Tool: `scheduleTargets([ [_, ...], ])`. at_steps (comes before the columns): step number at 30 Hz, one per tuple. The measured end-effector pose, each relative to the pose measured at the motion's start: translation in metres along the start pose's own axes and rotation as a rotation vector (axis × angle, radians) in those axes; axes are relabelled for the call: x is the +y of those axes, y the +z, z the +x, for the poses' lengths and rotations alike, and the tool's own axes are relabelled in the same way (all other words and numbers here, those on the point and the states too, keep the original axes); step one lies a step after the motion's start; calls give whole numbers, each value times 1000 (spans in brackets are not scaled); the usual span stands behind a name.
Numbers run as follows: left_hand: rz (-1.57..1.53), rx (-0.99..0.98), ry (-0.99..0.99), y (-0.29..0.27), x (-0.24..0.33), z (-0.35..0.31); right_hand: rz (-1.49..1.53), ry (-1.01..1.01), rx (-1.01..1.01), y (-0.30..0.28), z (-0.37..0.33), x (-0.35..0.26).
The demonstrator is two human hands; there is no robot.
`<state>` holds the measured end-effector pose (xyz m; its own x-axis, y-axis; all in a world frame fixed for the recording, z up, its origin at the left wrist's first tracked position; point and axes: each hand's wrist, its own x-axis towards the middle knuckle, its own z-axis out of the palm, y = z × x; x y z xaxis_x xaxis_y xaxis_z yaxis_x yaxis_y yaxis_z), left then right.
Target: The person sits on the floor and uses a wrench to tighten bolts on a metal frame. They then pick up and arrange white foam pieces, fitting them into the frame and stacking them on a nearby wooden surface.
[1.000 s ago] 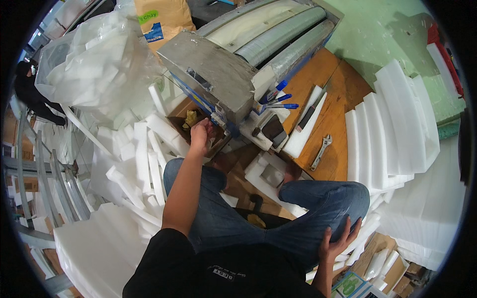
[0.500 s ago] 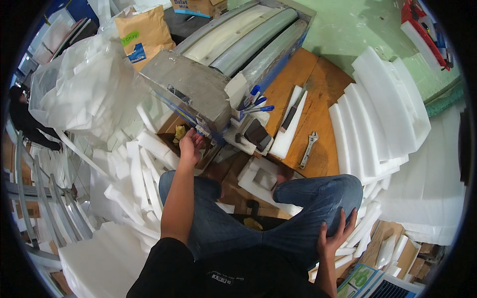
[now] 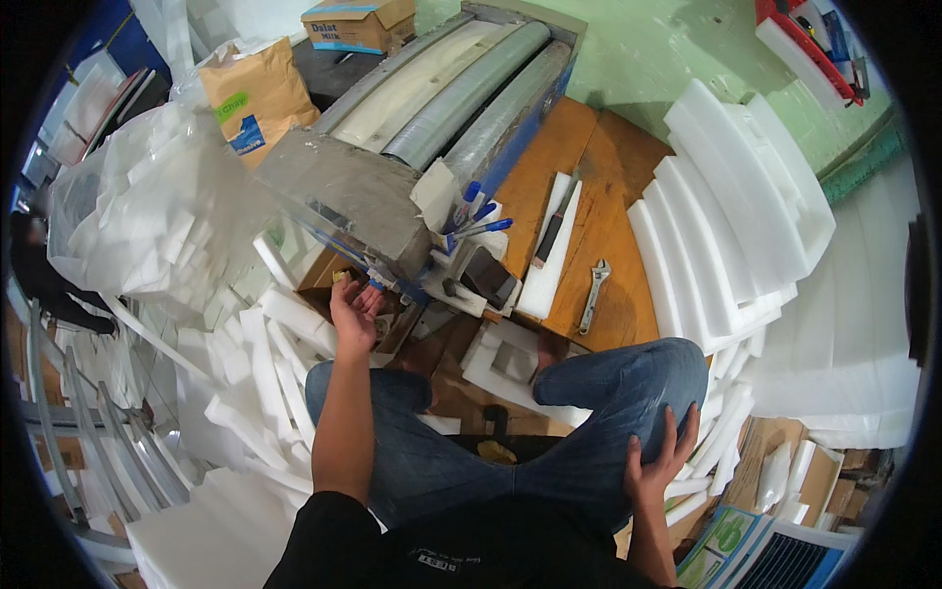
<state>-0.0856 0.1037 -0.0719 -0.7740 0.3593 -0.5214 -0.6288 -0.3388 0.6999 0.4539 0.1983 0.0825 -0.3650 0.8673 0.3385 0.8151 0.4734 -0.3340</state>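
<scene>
My left hand (image 3: 355,312) is at the lower front corner of a grey roller machine (image 3: 339,196), palm turned up. Its fingers are apart and loosely bent, with the tips against or just beside small blue and white parts (image 3: 377,282) on that corner; contact is hard to make out. Nothing shows in the palm. My right hand (image 3: 659,471) rests on my right thigh, fingers spread. Several blue markers (image 3: 481,226) stand by the machine's right front. On the wooden board to the right lie a black-handled knife (image 3: 551,236) on a white foam strip and an adjustable wrench (image 3: 594,294).
Stacked white foam blocks (image 3: 721,226) stand on the right. Loose foam strips (image 3: 265,363) cover the left side, below a clear bag (image 3: 147,196) of foam pieces. A brown paper sack (image 3: 260,98) and a cardboard box (image 3: 358,26) sit behind. Another person (image 3: 44,275) is at the far left.
The view has shifted, so the machine appears lower and farther left. My left hand stays at its corner, with the fingers slightly more spread. My right hand still rests on the thigh.
</scene>
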Motion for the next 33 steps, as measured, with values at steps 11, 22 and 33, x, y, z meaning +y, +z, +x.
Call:
scheduleTargets([
  [11,-123,-145,-8,-13,10,-2,-23,11,-30,3,-1,0],
  [22,13,62,139,-1,19,6,1,7,-15,4,1,5],
  [33,24,93,167,-9,6,21,-26,43,-26,2,-1,5],
])
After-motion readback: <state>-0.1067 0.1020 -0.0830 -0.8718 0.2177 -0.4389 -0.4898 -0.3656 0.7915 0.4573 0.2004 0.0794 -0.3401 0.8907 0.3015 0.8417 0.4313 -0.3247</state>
